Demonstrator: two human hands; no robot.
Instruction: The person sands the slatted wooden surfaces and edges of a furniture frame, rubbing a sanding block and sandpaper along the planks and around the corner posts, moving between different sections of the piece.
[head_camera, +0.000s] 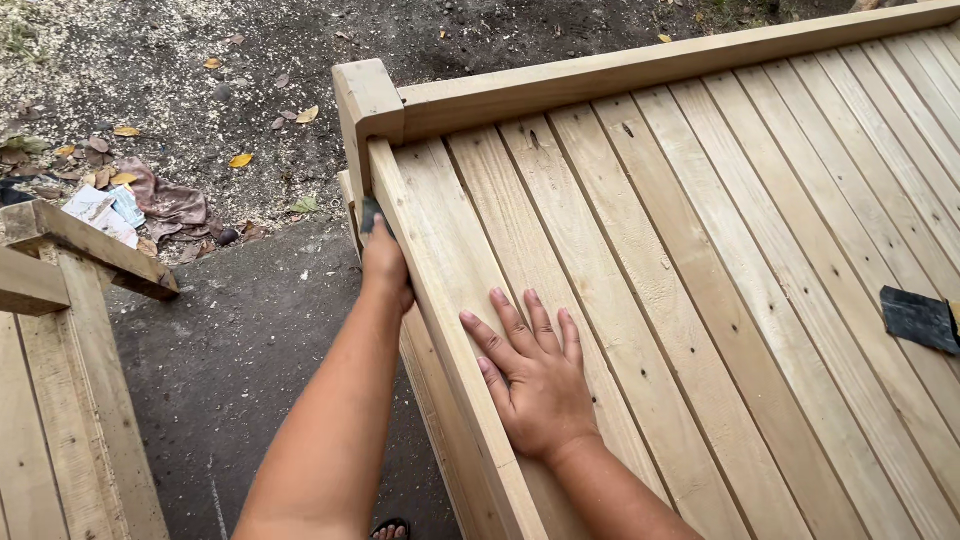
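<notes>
Your left hand (385, 262) is on the outer face of the side rail (440, 320) of the slatted wooden frame (700, 260), fingers curled and pressed around a small dark piece of sandpaper (369, 214) that shows just above your knuckles. The sheet sits against the rail's outside face, a short way below the corner post (366, 105). The rail's long axis runs from that post diagonally down toward you, so the stretch of it nearest your body lies behind the grip and the post lies ahead of it.

Your right hand (535, 375) lies flat on the slats just inside the same rail, fingers spread and pointing up toward the post, holding nothing. It is the nearer hand to the lower run of the rail; your left is the nearer one to the post.

A second dark sheet (920, 318) rests on the slats at the far right, well apart from both hands. Bare ground (200, 60) with leaves and sawdust lies beyond the frame
</notes>
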